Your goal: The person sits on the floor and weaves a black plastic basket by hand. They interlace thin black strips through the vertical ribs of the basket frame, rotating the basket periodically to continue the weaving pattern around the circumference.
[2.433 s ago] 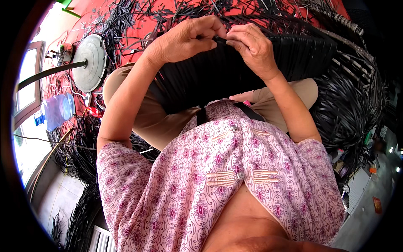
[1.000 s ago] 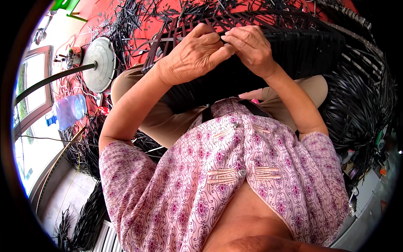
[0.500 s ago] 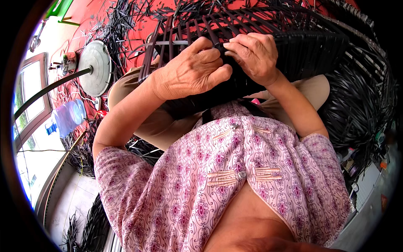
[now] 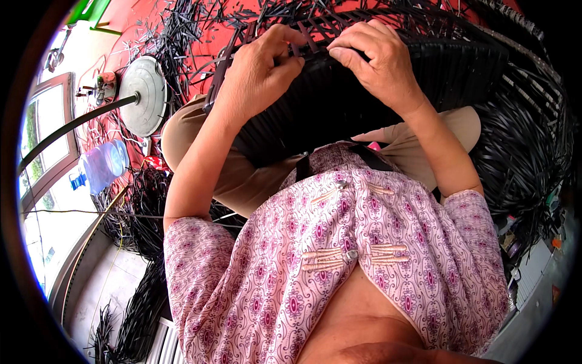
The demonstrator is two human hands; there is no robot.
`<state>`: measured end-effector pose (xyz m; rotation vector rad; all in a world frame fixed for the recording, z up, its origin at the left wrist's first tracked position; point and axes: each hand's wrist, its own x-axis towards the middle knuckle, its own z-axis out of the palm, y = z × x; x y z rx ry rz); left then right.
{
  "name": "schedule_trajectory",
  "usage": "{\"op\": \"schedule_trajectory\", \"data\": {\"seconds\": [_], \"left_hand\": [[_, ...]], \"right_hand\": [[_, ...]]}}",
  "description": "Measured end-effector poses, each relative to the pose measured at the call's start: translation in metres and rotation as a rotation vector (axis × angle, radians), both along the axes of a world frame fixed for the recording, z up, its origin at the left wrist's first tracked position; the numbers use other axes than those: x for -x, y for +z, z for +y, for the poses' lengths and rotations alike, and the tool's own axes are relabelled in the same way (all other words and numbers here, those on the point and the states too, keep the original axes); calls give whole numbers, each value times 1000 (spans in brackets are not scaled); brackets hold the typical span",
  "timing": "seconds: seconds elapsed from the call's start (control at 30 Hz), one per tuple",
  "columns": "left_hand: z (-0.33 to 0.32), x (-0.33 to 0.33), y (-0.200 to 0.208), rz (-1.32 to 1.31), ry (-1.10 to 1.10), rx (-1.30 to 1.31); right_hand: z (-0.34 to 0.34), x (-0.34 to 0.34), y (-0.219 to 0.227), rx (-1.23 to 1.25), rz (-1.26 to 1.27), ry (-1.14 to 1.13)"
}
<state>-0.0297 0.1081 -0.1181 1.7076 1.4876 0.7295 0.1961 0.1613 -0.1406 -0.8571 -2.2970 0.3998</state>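
A black woven panel (image 4: 448,70), made of flat plastic-looking strips, lies across my lap and leans away from me. Along its far edge stand loose dark brown strips (image 4: 308,37). My left hand (image 4: 260,73) is bent at that edge, its curled fingers against one of the strips, thumb a little below the forefinger. A short gap to the right, my right hand (image 4: 382,67) is closed in a pinch at the panel's top edge; what lies between its fingertips is too dark to make out. Both hands partly cover the far edge.
Cut black strips (image 4: 182,36) litter the red floor covering (image 4: 139,18). A large heap of black strips (image 4: 512,151) lies at right. At left are a round grey stand base (image 4: 144,97) with a curved black pole and a clear plastic water bottle (image 4: 103,167).
My hands have moved apart and away from me: the left goes up and leftward, the right slightly up. Earlier their fingertips almost met over a strip.
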Motion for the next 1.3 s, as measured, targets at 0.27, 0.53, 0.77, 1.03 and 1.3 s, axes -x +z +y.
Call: {"op": "schedule_trajectory", "data": {"seconds": [0.27,0.53,0.77,1.03,1.3], "left_hand": [[9,1,-12,-45,-25,127],[9,0,-14,-198,55,205],[12,3,-21,-388,-32,188],[21,-4,-30,-315,-73,95],[24,-5,-34,-393,-61,104]], "right_hand": [[-2,2,-3,-112,-87,27],[6,9,2,-11,-79,13],[12,8,11,125,-138,96],[16,8,0,208,-87,113],[17,7,4,199,4,211]]}}
